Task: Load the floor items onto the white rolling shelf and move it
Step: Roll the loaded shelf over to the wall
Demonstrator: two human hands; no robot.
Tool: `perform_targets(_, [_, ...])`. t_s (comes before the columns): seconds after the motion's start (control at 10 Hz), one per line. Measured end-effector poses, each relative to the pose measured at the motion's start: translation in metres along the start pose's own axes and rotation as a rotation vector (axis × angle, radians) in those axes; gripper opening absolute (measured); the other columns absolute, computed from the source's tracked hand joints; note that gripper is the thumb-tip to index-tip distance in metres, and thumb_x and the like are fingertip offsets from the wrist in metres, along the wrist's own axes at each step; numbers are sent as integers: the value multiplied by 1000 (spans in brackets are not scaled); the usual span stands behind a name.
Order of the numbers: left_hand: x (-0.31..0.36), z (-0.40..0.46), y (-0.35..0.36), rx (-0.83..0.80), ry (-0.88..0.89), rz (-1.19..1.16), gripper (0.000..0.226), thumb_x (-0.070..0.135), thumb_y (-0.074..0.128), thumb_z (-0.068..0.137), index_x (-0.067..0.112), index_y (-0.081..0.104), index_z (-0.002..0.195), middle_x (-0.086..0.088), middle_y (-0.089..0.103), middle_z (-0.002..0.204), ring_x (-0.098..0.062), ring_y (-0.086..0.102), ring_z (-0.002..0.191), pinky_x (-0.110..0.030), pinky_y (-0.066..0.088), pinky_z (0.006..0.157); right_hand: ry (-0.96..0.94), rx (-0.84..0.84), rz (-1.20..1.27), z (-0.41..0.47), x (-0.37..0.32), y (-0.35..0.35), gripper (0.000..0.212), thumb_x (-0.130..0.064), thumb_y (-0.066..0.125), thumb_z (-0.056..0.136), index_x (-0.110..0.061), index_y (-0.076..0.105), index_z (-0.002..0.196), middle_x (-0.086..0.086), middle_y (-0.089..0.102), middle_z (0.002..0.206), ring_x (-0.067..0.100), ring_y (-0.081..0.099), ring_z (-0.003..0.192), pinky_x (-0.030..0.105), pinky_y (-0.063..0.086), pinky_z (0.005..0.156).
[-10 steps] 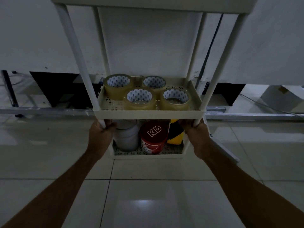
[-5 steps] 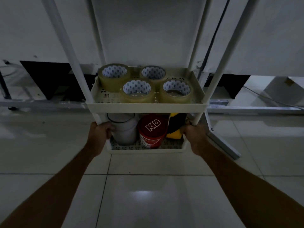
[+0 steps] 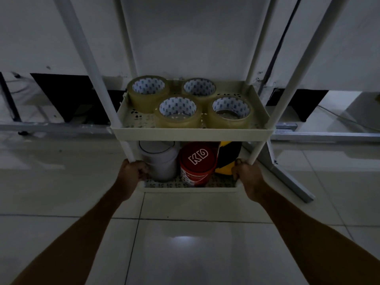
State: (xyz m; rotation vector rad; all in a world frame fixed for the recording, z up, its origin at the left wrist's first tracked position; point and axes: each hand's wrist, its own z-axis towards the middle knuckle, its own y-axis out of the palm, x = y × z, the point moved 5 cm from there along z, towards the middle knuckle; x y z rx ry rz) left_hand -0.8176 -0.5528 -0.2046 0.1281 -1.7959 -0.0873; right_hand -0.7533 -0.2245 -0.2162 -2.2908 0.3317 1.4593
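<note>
The white rolling shelf (image 3: 193,134) stands on the tiled floor in front of me. Its middle tier carries several rolls of clear packing tape (image 3: 177,112). The bottom tier holds a white tub (image 3: 159,161), a red can marked KD (image 3: 197,164) and a yellow-and-black tape roll (image 3: 227,159). My left hand (image 3: 133,170) grips the front left post just above the bottom tier. My right hand (image 3: 245,171) grips the front right post at the same height. The wheels are hidden.
A white wall with dark openings at its foot rises behind the shelf. Grey metal rails (image 3: 329,136) run along the floor left and right, and one angled rail (image 3: 287,177) lies close to the shelf's right side. A black cable (image 3: 277,50) hangs down the wall.
Both hands have slid down the front posts from under the middle tier to the bottom tier. The shelf looms larger and its top tier has left the view.
</note>
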Motion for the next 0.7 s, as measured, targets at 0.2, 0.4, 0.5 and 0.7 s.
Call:
perform_targets(0.2, [-1,-2,-5,-14,39,29,44,-11,43,77,12,41,40,2,33,38,-10,30,37,-18,26,44,-72,17,39,-7,-1,0,16,-4,50,55,-13,37,53,10,38,58,20,39,56,30,32,53])
perform_targets(0.4, [5,-18,-20,14,-33,384,10,10,63,88,5,61,79,-8,65,74,-30,58,78,-40,46,76,-119,57,-141,-32,-13,-24,43,-11,79,73,-18,58,110,0,60,99,17,56,89,32,48,72])
perform_targets(0.5, [34,-46,-20,8,-46,702,34,33,75,80,18,57,106,-2,63,103,-20,56,93,-31,42,78,-198,33,-235,-71,-47,-39,80,-21,87,68,-15,43,135,-1,54,125,19,52,113,43,49,96])
perform_targets(0.7, [161,-115,-9,27,-49,1026,88,58,70,76,16,34,145,-7,40,147,-27,41,130,-34,35,105,-223,-115,-392,-164,-167,-68,79,-46,80,73,-22,45,139,-1,48,141,18,46,127,30,40,97])
